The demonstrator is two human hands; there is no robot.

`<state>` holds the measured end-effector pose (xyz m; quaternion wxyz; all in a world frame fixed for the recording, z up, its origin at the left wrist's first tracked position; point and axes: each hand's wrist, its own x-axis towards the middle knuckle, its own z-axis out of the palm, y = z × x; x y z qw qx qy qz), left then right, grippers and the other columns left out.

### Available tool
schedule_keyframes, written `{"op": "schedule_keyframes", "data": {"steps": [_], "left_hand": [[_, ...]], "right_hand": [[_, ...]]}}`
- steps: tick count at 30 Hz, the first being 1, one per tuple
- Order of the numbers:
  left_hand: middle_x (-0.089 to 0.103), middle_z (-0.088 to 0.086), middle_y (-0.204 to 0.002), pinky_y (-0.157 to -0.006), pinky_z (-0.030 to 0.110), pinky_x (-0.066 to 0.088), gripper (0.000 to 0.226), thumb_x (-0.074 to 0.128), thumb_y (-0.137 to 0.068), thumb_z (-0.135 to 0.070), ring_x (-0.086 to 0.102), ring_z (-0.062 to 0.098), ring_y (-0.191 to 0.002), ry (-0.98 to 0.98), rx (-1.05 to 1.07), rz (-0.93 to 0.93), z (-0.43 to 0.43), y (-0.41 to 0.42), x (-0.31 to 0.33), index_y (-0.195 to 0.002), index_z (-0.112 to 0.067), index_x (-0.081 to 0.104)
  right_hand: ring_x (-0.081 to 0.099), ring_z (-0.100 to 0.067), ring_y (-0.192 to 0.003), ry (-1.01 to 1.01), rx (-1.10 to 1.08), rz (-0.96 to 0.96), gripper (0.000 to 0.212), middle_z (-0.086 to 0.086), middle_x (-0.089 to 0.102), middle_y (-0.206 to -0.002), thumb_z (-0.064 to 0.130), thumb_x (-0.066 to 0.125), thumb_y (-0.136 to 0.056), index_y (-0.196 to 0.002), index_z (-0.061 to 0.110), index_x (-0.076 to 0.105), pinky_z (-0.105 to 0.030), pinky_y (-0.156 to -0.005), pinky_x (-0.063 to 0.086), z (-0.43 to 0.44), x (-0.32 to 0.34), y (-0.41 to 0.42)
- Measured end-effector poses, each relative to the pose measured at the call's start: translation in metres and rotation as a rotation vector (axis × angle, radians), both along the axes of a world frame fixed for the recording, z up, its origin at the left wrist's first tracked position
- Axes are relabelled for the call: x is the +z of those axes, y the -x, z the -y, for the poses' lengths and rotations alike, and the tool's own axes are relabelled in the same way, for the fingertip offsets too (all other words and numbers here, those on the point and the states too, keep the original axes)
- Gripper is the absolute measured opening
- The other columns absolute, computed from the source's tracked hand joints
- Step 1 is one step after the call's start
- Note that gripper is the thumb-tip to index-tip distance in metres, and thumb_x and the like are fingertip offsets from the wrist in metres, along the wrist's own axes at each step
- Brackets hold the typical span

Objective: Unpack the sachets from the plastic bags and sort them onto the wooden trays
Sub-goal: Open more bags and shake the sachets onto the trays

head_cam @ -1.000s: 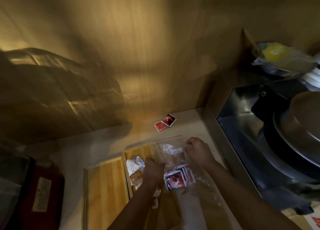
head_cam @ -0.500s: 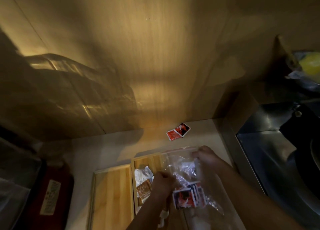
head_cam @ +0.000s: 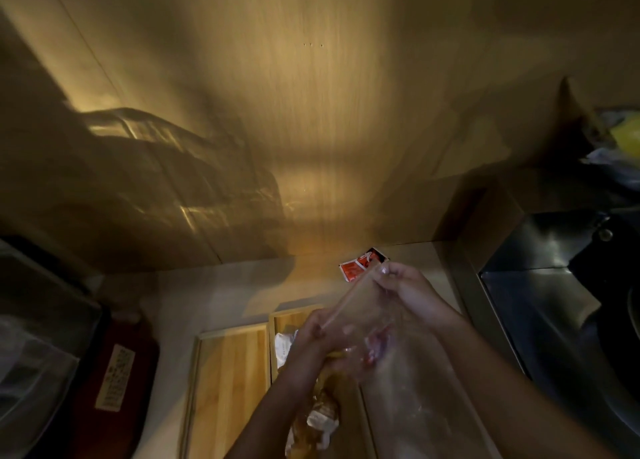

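Observation:
Both my hands hold a clear plastic bag [head_cam: 367, 316] above the wooden trays. My left hand [head_cam: 317, 334] pinches the near end of the bag's top strip; my right hand [head_cam: 412, 292] grips its far end. Blurred red sachets show through the bag near my right wrist. Beneath my left forearm, white and brown sachets [head_cam: 317, 417] lie in the middle wooden tray [head_cam: 287, 316]. The left wooden tray [head_cam: 228, 382] shows bare wood. A red sachet [head_cam: 356, 266] lies on the counter near the wall, just beyond my right fingers.
A wooden wall rises behind the pale counter. At the right sits a steel sink [head_cam: 540, 306] with dark cookware and a yellow item in plastic [head_cam: 627, 136] above it. A dark red container with a label [head_cam: 114, 379] and a translucent bin [head_cam: 31, 354] stand at the left.
My hands have lifted the bag and pulled its top strip taut between them; the red sachets inside are now blurred. The camera has shifted left, so the sink sits further right.

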<state>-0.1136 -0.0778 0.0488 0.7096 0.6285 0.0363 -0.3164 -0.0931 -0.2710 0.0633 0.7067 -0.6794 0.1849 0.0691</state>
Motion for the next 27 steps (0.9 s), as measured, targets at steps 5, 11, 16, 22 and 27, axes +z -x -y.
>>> {"op": "schedule_keyframes", "data": {"steps": [5, 11, 16, 22, 27], "left_hand": [[0.069, 0.003, -0.073, -0.056, 0.028, 0.055, 0.016, 0.068, -0.08, -0.02, 0.068, 0.02, -0.068, -0.015, -0.096, 0.192, -0.009, 0.001, 0.035, -0.086, -0.007, 0.061], [0.064, 0.006, -0.064, -0.044, 0.018, 0.045, 0.01, 0.06, -0.087, -0.01, 0.059, 0.01, -0.051, -0.095, -0.07, 0.245, -0.019, 0.009, 0.064, -0.077, -0.009, 0.058], [0.07, 0.012, -0.074, -0.058, 0.029, 0.053, 0.019, 0.049, -0.09, -0.004, 0.065, 0.019, -0.061, -0.017, 0.049, 0.011, -0.052, 0.014, 0.077, -0.082, -0.005, 0.066], [0.07, 0.012, -0.07, -0.054, 0.029, 0.058, 0.02, 0.051, -0.09, -0.003, 0.066, 0.019, -0.06, 0.051, 0.121, -0.039, -0.097, 0.022, 0.08, -0.077, -0.003, 0.066], [0.07, 0.009, -0.061, -0.05, 0.025, 0.055, 0.017, 0.056, -0.087, -0.003, 0.064, 0.014, -0.05, -0.011, 0.345, -0.008, -0.12, 0.032, 0.075, -0.075, -0.001, 0.067]], "right_hand": [[0.04, -0.012, -0.048, 0.063, 0.112, 0.08, 0.018, -0.008, 0.047, -0.057, 0.011, 0.061, -0.082, -0.068, 0.01, 0.052, -0.024, -0.048, 0.031, -0.021, 0.018, -0.015], [0.037, 0.002, -0.033, 0.302, 0.381, 0.16, 0.036, 0.014, 0.043, -0.033, 0.011, 0.059, -0.086, -0.056, 0.018, 0.042, -0.013, -0.04, 0.028, -0.069, 0.038, -0.024], [0.034, -0.005, -0.043, 0.248, 0.454, 0.238, 0.034, 0.012, 0.042, -0.041, 0.017, 0.061, -0.085, -0.055, 0.021, 0.045, -0.024, -0.048, 0.027, -0.106, 0.048, -0.022], [0.037, 0.0, -0.04, 0.117, 0.506, 0.268, 0.032, 0.01, 0.045, -0.042, 0.007, 0.061, -0.085, -0.058, 0.017, 0.048, -0.015, -0.045, 0.031, -0.144, 0.052, -0.018], [0.055, -0.004, -0.088, 0.231, 0.504, 0.298, 0.014, 0.005, 0.062, -0.094, 0.018, 0.063, -0.083, -0.095, 0.023, 0.062, -0.01, -0.074, 0.04, -0.172, 0.041, -0.004]]}}
